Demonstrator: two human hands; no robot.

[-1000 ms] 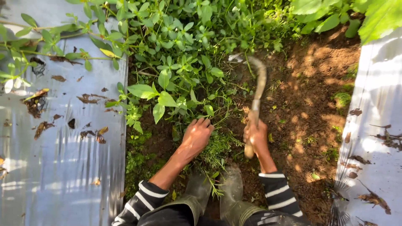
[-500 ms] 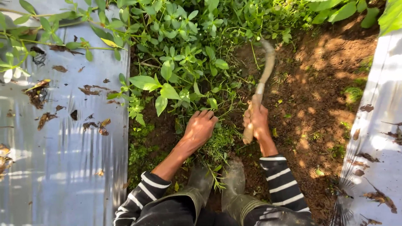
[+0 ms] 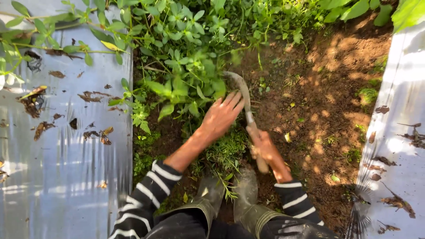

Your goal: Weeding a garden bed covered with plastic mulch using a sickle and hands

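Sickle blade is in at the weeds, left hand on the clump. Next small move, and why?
Probably draw the sickle back toward the boots, cutting low at the stems. The right hand grips the wooden handle, the curved blade sits at the base of the leafy weeds, and the left hand presses on the clump beside the blade. Keep those fingers clear.

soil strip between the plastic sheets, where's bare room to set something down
Bare soil lies free right of the sickle, up to the right sheet. Weeds crowd the left, where the left hand reaches; the right hand grips the handle.
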